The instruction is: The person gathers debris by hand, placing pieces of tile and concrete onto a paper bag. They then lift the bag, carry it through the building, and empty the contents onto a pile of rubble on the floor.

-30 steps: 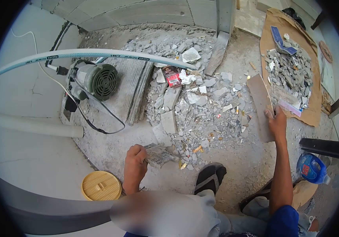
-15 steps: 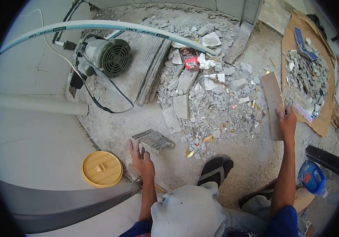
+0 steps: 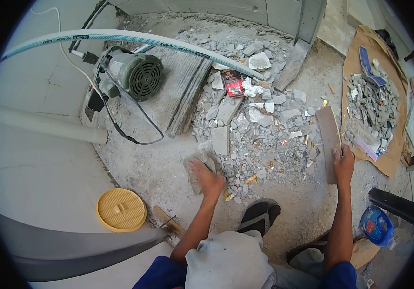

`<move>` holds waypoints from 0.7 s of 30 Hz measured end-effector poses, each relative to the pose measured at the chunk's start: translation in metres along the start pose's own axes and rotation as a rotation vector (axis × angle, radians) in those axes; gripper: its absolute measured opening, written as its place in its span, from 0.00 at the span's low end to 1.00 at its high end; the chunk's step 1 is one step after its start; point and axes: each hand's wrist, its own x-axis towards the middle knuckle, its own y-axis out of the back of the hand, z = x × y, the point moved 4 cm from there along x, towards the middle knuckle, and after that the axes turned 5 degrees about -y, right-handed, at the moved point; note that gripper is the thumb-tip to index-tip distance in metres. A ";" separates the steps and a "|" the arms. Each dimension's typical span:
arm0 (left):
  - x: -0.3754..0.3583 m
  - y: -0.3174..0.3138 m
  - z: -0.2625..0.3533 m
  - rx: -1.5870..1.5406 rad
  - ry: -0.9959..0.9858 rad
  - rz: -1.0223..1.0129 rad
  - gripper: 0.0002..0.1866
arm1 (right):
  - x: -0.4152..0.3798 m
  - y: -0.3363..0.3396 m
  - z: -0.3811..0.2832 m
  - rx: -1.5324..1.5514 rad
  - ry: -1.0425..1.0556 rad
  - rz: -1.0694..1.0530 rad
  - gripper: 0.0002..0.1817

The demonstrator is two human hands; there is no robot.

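tile fragment [image 3: 198, 169] lies on the dusty floor [image 3: 144, 168] at frame centre, pressed under the left hand [image 3: 206, 177], fingers spread flat on it, not lifted. to the right, the right hand [image 3: 343, 166] grips the near end of a long tile strip [image 3: 329, 137]. between them spreads broken-tile rubble [image 3: 255, 130], mostly unsorted; a heap of pieces [image 3: 372, 103] sits on cardboard [image 3: 392, 154] upper right. a motor [image 3: 134, 75] and hose [image 3: 134, 38] fill the upper left, a yellow lid [image 3: 121, 210] lower left.

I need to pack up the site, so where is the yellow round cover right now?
In the head view, the yellow round cover lies on the floor at lower left, left of the person's left hand and beside a wooden stick.
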 end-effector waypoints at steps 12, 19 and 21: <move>0.014 0.015 0.059 -0.904 -0.247 -0.097 0.39 | -0.019 -0.022 0.013 -0.077 -0.203 0.051 0.16; -0.005 -0.004 0.108 -1.311 -0.037 -0.449 0.32 | -0.045 -0.075 -0.043 0.146 0.026 0.040 0.10; -0.005 -0.017 0.122 -1.268 -0.054 -0.501 0.31 | -0.048 -0.084 -0.064 0.194 0.116 0.049 0.10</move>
